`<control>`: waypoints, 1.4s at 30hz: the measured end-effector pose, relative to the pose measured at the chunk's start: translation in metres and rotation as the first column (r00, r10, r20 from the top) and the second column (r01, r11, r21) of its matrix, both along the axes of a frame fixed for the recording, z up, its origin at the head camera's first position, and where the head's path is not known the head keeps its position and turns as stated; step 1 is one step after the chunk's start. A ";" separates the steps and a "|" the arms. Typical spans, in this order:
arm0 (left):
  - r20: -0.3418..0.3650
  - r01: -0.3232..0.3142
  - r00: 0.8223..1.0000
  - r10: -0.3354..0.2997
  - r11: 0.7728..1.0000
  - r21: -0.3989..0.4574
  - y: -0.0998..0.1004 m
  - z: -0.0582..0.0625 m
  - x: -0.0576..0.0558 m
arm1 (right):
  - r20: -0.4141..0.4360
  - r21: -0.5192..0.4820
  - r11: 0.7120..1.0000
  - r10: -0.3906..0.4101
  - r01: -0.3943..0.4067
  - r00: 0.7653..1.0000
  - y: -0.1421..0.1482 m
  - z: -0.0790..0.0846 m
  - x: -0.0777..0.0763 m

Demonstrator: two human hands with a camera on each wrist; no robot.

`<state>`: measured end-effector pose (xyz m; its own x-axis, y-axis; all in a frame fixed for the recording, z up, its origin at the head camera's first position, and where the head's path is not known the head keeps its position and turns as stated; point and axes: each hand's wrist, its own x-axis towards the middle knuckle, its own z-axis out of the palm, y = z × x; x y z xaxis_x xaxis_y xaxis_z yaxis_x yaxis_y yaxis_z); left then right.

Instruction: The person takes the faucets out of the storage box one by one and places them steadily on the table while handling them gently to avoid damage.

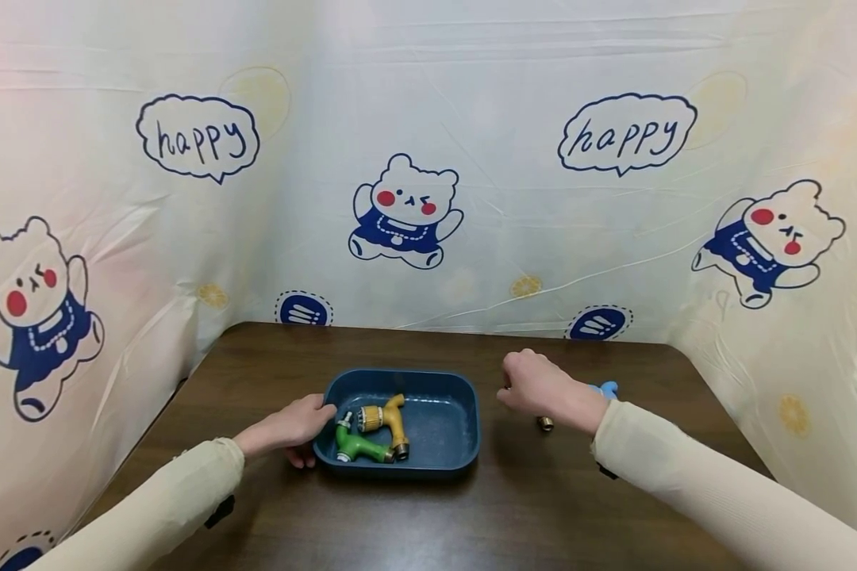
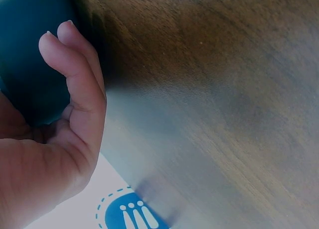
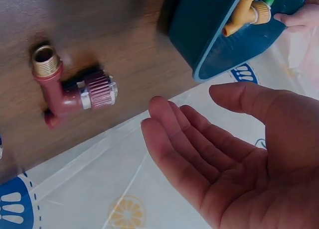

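A dark blue plastic basin [image 1: 428, 468] stands on the table, holding a yellow faucet [image 1: 396, 424] and a green faucet [image 1: 360, 449]. At its left end my left hand [image 1: 296, 424] holds the rim, thumb over the edge and the other fingers outside. My right hand [image 1: 539, 385] hovers to the right of the basin. Its fingers are loosely bent, with a gap between them and the thumb and nothing held. Beside that hand a dark red faucet [image 3: 65, 97] with a brass threaded end lies on the table; the forearm mostly hides it in the head view.
A light blue faucet [image 1: 607, 389] lies farther right, partly behind my right wrist. The brown wooden table [image 1: 543, 507] ends at a pale printed curtain [image 1: 514, 230], which hangs at the back and both sides.
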<state>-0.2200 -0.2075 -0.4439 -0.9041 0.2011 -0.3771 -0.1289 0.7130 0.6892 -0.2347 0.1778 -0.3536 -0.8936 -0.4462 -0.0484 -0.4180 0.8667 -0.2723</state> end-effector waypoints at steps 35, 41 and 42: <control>0.014 0.016 1.000 -0.016 0.999 0.029 -0.003 0.001 -0.002 | -0.051 0.041 0.998 0.048 -0.046 0.998 -0.056 -0.001 -0.007; 0.017 0.016 1.000 -0.016 1.000 0.027 -0.004 0.001 -0.002 | 0.000 0.035 0.999 0.033 -0.033 0.999 -0.063 -0.004 -0.008; 0.020 0.015 1.000 -0.015 1.000 0.025 -0.004 0.001 -0.002 | 0.010 0.029 0.999 0.033 -0.033 0.999 -0.064 -0.004 -0.007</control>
